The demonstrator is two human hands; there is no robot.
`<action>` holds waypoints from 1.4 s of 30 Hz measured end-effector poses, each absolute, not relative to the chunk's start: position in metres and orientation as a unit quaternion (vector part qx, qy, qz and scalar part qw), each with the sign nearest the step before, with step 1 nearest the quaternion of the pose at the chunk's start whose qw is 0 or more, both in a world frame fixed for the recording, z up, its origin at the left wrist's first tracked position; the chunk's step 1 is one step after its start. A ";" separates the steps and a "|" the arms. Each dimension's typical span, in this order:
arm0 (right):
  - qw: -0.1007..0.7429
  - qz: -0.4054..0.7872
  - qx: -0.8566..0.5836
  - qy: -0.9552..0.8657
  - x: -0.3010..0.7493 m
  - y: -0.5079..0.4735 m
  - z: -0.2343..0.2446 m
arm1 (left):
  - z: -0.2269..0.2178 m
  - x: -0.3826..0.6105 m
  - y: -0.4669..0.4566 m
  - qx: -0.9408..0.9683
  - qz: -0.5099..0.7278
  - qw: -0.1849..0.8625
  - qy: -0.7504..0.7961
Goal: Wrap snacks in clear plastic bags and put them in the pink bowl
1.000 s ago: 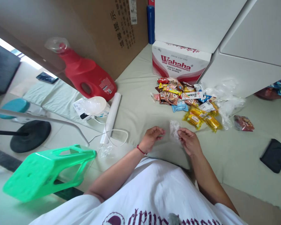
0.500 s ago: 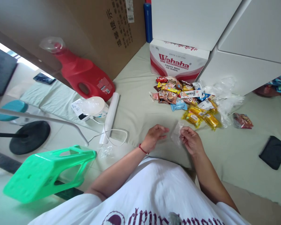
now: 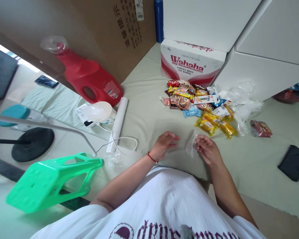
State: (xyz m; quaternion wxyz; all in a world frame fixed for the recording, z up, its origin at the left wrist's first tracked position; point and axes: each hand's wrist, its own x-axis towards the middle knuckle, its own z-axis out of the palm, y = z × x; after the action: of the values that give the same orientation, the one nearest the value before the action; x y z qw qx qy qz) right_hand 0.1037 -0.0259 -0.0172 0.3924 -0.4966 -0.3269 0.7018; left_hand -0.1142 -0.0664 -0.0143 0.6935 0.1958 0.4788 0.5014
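Clear bag pinched in R hand grip; L hand near it, fingers apart, empty.

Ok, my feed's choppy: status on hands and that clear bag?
Right hand pinching small clear bag. Left hand open beside it, a gap between. Snack pile beyond, apart from both hands.

**Both hands low and out front, close together**

Left hand: palm down, fingers loosely extended and pointing toward the other hand, gripping nothing. Right hand: fingers curled in, thumb against the fingertips in a pinch. The hands are near each other but not touching. Left forearm runs in diagonally from lower left with the wrist straight. Right forearm comes up from lower right. Both forearms are bare.
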 end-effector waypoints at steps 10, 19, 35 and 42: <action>0.375 0.706 -0.484 -0.358 0.096 -0.027 -0.009 | -0.024 -0.109 -0.058 0.160 0.530 0.683 0.477; 0.365 0.690 -0.514 -0.355 0.144 -0.030 -0.018 | -0.025 -0.140 -0.058 0.167 0.525 0.669 0.499; 0.400 0.716 -0.419 -0.390 0.115 -0.045 0.002 | -0.024 -0.092 -0.054 0.163 0.323 0.808 0.466; 0.495 0.648 -0.467 -0.341 0.133 -0.061 -0.004 | -0.020 -0.111 -0.035 0.093 0.525 0.712 0.457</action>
State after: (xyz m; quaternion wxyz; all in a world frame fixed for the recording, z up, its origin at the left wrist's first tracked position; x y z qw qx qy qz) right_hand 0.1329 -0.0605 -0.0038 0.4953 -0.4673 -0.3409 0.6482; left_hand -0.1111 -0.0355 -0.0195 0.7122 0.0931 0.4567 0.5248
